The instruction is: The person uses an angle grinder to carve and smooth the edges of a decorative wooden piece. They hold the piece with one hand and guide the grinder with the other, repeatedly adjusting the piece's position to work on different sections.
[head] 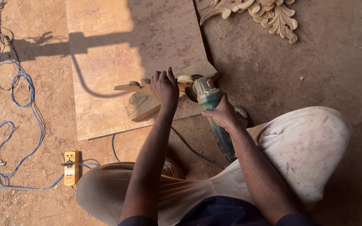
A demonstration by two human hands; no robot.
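Head view shows us squatting on a dusty dirt floor (327,62), with a plywood sheet (105,62) lying flat ahead, a carved leafy ornament (269,14) at top right, a tangled blue cable (26,96) and a yellow socket block (71,167) at left. Our left hand (164,88) presses palm-down, fingers closed over a small wooden workpiece (137,87) atop a wood block (143,104). Our right hand (221,114) is wrapped tight around a green angle grinder (208,94), its disc meeting the workpiece's right end.
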